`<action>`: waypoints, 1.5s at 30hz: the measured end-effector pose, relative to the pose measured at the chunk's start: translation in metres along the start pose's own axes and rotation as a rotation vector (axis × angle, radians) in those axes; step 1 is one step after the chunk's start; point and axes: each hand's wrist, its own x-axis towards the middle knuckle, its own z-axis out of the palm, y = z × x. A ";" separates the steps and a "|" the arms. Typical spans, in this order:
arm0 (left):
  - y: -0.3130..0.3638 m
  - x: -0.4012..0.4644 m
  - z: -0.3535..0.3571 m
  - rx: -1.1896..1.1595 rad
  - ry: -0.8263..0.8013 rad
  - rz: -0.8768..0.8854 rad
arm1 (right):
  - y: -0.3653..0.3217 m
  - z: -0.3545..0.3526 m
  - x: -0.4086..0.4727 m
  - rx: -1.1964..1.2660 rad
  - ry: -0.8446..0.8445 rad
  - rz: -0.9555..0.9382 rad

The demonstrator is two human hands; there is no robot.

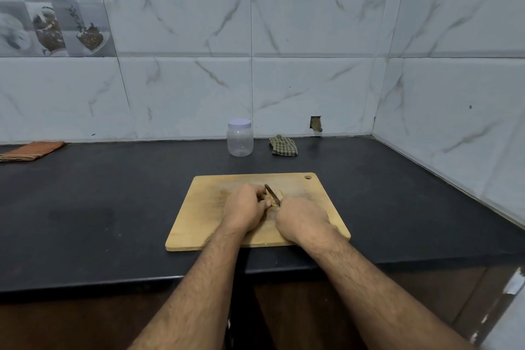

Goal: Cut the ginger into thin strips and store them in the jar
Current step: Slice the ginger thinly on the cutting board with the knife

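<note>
Item 1, cutting board (204, 213): wooden, lies near the front edge of the black counter (99, 207), hang hole at its far right corner. Item 2, ginger (275, 198): small pale piece at board centre, mostly hidden btwn your hands. Item 3, your left hand (245, 209): fingers curled together, pinching the ginger down on the board. Item 4, your right hand (301, 220): fist wrapped round the handle of the knife (272, 194); handle itself hidden, blade angled away to the left, touching the ginger. Item 5, jar (240, 138): clear plastic, white lid on, upright near the counter's back edge, well apart from the board. Item 6, checked cloth (283, 145): crumpled, just right of jar. Item 7, orange cloth (31, 150): folded, back left edge.
</note>
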 end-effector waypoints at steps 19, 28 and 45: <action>0.000 0.001 0.001 -0.021 0.013 -0.023 | -0.015 -0.008 0.012 -0.087 -0.088 -0.005; 0.001 0.000 0.002 0.013 0.016 -0.010 | -0.007 -0.006 -0.005 -0.060 -0.092 0.034; 0.005 -0.002 0.000 -0.063 0.039 -0.054 | 0.013 -0.008 -0.033 0.055 -0.045 0.055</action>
